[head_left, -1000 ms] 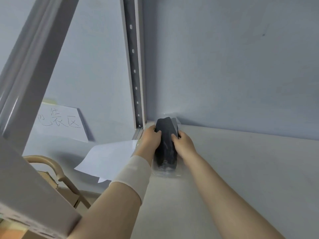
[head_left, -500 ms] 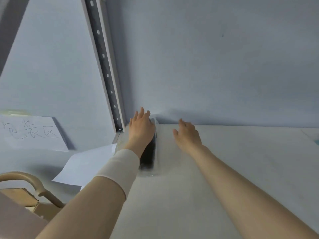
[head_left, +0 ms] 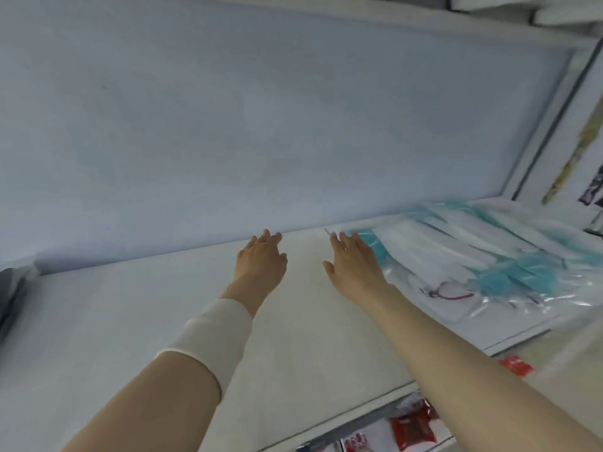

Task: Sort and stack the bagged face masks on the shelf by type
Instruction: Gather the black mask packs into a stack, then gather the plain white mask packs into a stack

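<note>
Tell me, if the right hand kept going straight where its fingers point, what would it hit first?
Probably the pale back wall: the right hand points at it across bare shelf. The bagged masks lie just to its right, off that line. Depth is unclear.

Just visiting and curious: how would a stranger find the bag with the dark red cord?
On the white shelf board, look right to the heap of clear-bagged teal and white face masks. At its near edge, just right of the right hand, lies a flat clear plastic bag; it alone shows a thin dark red cord.
</note>
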`<state>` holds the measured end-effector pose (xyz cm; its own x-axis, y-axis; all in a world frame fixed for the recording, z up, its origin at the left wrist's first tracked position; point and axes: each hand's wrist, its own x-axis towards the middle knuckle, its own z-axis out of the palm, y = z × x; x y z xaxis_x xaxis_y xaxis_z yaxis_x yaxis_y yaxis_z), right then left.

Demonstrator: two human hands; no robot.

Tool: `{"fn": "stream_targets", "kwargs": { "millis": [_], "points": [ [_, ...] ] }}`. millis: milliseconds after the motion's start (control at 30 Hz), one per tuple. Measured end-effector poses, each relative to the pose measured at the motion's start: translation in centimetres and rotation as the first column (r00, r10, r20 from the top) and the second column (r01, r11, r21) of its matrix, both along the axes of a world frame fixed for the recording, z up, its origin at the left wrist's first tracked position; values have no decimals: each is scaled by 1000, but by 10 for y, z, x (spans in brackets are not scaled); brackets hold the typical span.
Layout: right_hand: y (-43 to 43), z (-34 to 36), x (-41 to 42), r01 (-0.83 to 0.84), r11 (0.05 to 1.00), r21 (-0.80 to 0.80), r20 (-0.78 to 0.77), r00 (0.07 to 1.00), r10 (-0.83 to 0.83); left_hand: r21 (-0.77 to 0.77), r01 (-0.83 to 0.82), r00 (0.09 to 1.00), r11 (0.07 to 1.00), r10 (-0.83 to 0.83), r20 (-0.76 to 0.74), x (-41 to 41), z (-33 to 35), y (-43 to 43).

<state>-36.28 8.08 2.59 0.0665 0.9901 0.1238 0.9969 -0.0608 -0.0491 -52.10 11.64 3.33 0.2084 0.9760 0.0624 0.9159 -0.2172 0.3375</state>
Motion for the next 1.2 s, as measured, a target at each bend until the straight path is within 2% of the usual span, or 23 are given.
{"fn": "stream_targets", "kwargs": {
  "millis": [200,300,433,567,667,833,1000,1067,1100,1133,1200],
  "points": [
    [-47,1,189,181,982,-52,64,982,-177,-14,149,989,989,-149,-12,177,3,-14],
    [-55,-5,264,264,962,-64,21,965,-263,-9,234,972,972,-234,-14,259,6,-14],
    [-51,-14,326,290,951,-110,-30,955,-295,-39,333,943,942,-334,-9,339,8,-6],
    [-22,-2,392,298,952,-78,-191,932,-307,-49,368,929,929,-365,55,412,18,23],
    [-3,11,441,318,941,-114,-308,889,-338,-59,372,928,926,-370,50,451,18,46],
    [29,9,512,346,919,-190,-220,897,-383,-55,321,947,945,-319,44,502,15,76],
    [60,-16,538,293,930,-222,-127,937,-326,-72,252,967,965,-249,52,533,0,79],
    [69,-21,545,236,957,-171,-205,941,-269,-87,201,979,976,-196,58,539,-6,80],
    [72,-22,550,211,969,-125,-317,917,-240,-91,165,984,982,-159,76,541,-9,80],
    [75,-20,555,197,977,-76,-467,859,-209,-95,125,988,988,-114,108,543,-11,78],
    [78,-11,564,186,983,11,-733,670,-119,-126,27,968,992,5,253,548,-13,72]
  ]
}}
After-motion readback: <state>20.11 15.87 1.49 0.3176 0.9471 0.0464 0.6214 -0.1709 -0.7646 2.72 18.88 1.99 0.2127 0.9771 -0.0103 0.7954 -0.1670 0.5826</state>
